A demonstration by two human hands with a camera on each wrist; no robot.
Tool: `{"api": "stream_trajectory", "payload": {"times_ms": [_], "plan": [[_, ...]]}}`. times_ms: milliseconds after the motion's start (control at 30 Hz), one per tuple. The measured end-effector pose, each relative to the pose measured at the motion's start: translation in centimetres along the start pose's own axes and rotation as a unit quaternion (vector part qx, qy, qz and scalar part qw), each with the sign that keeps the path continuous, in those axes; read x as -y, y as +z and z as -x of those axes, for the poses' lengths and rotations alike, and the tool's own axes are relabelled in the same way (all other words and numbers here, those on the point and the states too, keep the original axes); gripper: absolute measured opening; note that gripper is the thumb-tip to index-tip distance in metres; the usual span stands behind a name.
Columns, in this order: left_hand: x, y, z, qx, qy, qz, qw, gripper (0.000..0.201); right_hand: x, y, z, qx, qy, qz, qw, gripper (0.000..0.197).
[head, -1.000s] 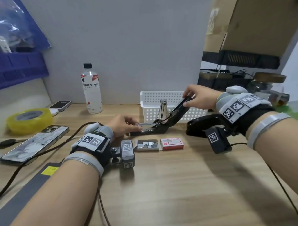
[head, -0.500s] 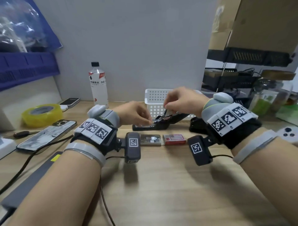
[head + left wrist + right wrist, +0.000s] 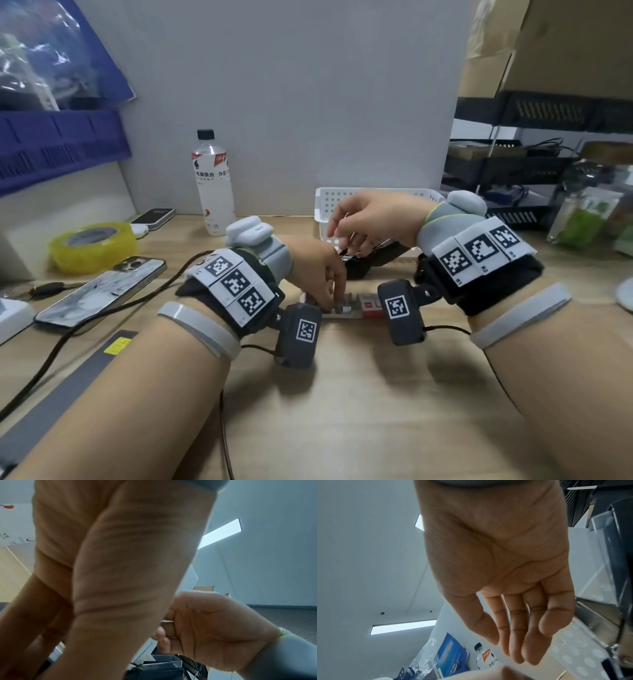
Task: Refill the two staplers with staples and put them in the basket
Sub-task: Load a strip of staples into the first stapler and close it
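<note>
A black stapler (image 3: 375,261) lies on the wooden desk in front of the white perforated basket (image 3: 324,205). My right hand (image 3: 342,240) hovers just above it; the right wrist view shows the right hand (image 3: 513,649) with relaxed fingers and an empty palm. My left hand (image 3: 330,301) reaches down into the open staple box (image 3: 346,310), its fingertips hidden among the staples. Beside that box lies a red staple box (image 3: 368,303). A second dark stapler (image 3: 420,270) is mostly hidden behind my right wrist.
A water bottle (image 3: 214,192) stands at the back by the wall. Yellow tape (image 3: 92,245), two phones (image 3: 102,293) and a cable lie to the left. Jars and a shelf crowd the right side.
My right hand lowered the stapler's raised top and let go, now hovering over it. My left hand left the stapler's base and came forward to the open staple box.
</note>
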State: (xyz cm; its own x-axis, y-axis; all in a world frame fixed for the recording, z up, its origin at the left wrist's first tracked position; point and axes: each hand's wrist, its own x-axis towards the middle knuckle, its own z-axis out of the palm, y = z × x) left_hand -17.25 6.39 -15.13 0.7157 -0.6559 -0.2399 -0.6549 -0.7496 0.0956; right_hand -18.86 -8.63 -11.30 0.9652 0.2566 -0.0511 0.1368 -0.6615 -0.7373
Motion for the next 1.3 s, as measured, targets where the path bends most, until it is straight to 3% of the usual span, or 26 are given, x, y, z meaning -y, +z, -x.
{"api": "stream_trajectory", "payload": {"times_ms": [133, 300, 367, 533, 667, 800, 900, 1100, 1300], "plan": [[0.8, -0.1, 0.1, -0.004, 0.005, 0.047, 0.999, 0.013, 0.5, 0.0, 0.1, -0.003, -0.01, -0.026, 1.0, 0.017], [3.2, 0.0, 0.7, -0.018, 0.026, 0.227, 0.973, 0.019, 0.3, 0.4, -0.3, -0.014, 0.001, -0.025, 1.0, 0.018], [3.9, 0.1, 1.0, -0.032, 0.041, 0.334, 0.941, 0.017, -0.3, 0.7, -0.2, -0.017, 0.01, -0.03, 0.999, 0.018], [6.3, 0.7, 1.4, -0.129, 0.053, 0.547, 0.825, 0.016, -0.8, 1.9, -1.5, -0.031, 0.013, -0.08, 0.996, 0.009], [6.4, 1.7, 1.1, -0.188, 0.043, 0.606, 0.771, 0.018, -1.2, 3.1, -2.2, -0.053, -0.013, -0.125, 0.991, 0.006], [6.3, 2.4, 0.7, -0.211, 0.031, 0.627, 0.749, 0.013, -1.4, 3.7, -2.6, -0.1, -0.037, -0.124, 0.987, 0.011], [6.6, 2.9, 0.4, -0.221, 0.025, 0.643, 0.733, 0.013, -1.4, 3.9, -2.7, -0.092, -0.035, -0.145, 0.984, 0.003], [6.5, 3.6, 0.1, -0.238, 0.021, 0.67, 0.703, 0.014, -1.9, 4.3, -3.2, -0.078, -0.01, -0.218, 0.973, 0.008], [7.1, 3.0, -0.3, -0.23, 0.019, 0.73, 0.643, 0.015, -1.9, 4.4, -3.5, -0.133, -0.042, -0.229, 0.963, 0.011]]}}
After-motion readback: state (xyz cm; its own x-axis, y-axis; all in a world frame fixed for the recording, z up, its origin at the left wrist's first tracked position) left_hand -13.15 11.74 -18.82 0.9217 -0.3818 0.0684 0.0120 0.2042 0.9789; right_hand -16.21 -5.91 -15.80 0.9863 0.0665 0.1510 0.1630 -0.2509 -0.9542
